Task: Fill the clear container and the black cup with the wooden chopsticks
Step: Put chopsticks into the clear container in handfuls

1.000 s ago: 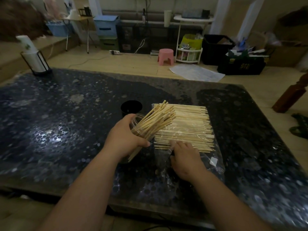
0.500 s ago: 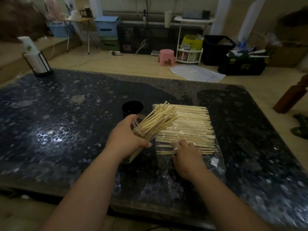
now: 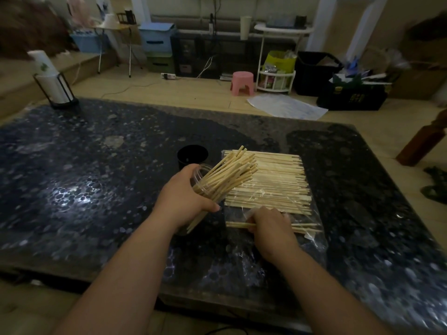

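My left hand (image 3: 183, 201) grips the clear container (image 3: 201, 181), tilted to the right, with a bundle of wooden chopsticks (image 3: 229, 174) fanning out of its mouth. Just behind it stands the black cup (image 3: 192, 156); nothing shows above its rim. A flat pile of chopsticks (image 3: 273, 180) lies on a clear plastic wrapper (image 3: 312, 238) to the right. My right hand (image 3: 271, 228) holds a few chopsticks (image 3: 304, 227) pulled a little toward me from the pile's near edge.
The dark speckled table (image 3: 96, 184) spreads wide to the left and right. A paper roll in a black holder (image 3: 52, 78) stands at its far left corner. Beyond the table are a pink stool (image 3: 242, 83), bins and shelves on the floor.
My right hand has drawn a few chopsticks away from the pile toward the near edge. My left hand and the tilted container have stayed in place.
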`<state>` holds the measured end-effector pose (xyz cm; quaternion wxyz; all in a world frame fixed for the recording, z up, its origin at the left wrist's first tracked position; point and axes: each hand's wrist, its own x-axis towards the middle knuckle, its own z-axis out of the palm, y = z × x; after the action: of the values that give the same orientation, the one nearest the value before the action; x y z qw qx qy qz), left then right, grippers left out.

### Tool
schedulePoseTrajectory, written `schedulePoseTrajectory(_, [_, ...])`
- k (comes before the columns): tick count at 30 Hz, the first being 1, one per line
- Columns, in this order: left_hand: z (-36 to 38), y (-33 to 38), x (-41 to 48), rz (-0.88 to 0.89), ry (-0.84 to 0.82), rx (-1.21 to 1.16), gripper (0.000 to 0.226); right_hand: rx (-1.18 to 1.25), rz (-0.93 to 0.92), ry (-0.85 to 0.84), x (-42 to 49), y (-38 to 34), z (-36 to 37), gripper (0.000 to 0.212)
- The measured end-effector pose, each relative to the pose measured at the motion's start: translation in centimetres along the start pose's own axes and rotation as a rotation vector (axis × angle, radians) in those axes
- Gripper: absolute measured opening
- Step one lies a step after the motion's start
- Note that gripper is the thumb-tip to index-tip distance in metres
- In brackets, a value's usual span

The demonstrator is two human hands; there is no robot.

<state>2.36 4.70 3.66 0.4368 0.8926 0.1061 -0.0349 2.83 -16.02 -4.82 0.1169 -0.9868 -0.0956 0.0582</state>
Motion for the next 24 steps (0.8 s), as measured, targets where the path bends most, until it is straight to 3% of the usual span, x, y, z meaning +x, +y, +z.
schedulePoseTrajectory(9, [-0.1,0.3,-0.3,0.003,-0.007,0.006,0.110,-0.153,-0.064,-0.047,-1.3,-0.2,-0.8,0.029])
schedulePoseTrajectory(14, [0.2,0.2,-0.5,0.016,0.002,0.033,0.110,-0.065,-0.066,-0.056,-2.6,-0.7,-2.5,0.043])
schedulePoseTrajectory(21, [0.5,0.0,-0.4,0.038,0.028,0.051,0.107,-0.074,-0.108,-0.025,-4.0,-1.5,-4.8,0.032])
schedulePoseTrajectory(24, [0.7,0.0,-0.4,0.034,0.042,0.050,0.108,-0.070,-0.124,0.114,-4.4,-1.9,-5.6,0.025])
